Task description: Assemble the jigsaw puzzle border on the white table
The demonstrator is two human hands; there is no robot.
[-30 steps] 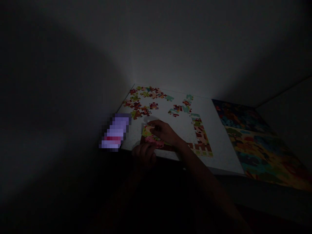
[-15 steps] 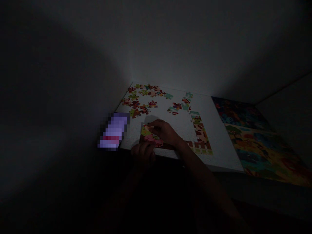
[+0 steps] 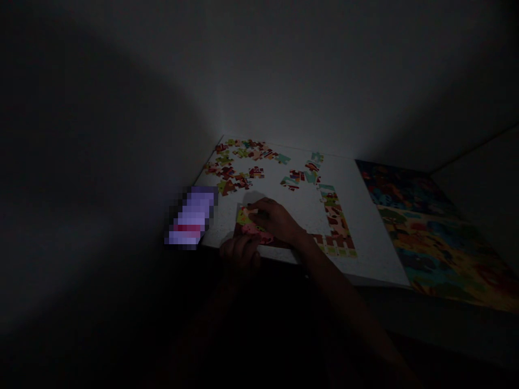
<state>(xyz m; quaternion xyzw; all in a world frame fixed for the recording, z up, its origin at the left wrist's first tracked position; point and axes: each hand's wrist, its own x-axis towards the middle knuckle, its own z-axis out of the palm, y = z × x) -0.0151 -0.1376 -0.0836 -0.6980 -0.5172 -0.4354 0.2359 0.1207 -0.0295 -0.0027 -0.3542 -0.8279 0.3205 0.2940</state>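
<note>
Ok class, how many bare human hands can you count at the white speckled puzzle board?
2. The right hand lies on the pink-and-green jigsaw pieces; the left hand sits below them at the near edge of the white speckled board. Darkness could hide others.

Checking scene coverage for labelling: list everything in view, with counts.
white board: one, speckled white, under the pieces
loose jigsaw pieces: many, red, green, orange and teal, on the board's far side
jigsaw strip: one, brown, cream and teal, on the board's right part
jigsaw section: one, pink, green and brown, at the board's near edge
picture panel: one, multicoloured, right of the board
blurred glowing object: one, purple and pink, left of the board
left hand: one, at the section's near edge
right hand: one, on the section
</note>
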